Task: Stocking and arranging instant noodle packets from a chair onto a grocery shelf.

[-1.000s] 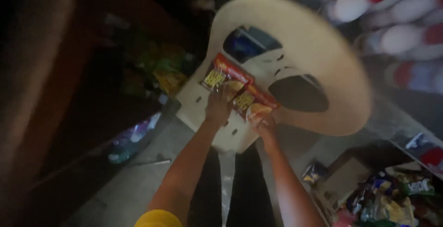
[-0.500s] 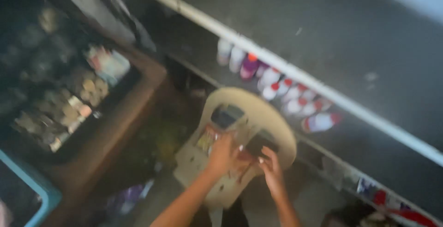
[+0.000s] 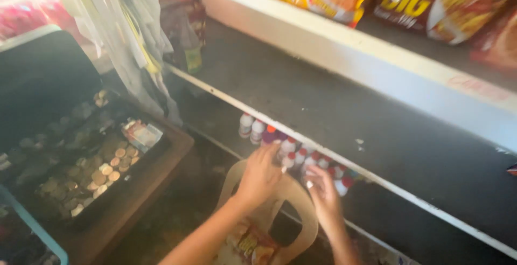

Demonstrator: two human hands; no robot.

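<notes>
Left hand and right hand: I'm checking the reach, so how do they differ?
The left hand lies palm down over the beige chair back, fingers by the small bottles. The right hand sits lower and pinches something small and white. Both are bare and reach toward the same low shelf.

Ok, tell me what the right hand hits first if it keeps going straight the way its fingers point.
Most likely the small white bottles with red caps on the low shelf. The right hand points up toward them from over the chair back. Depth is unclear, so how close it is cannot be told.
</notes>
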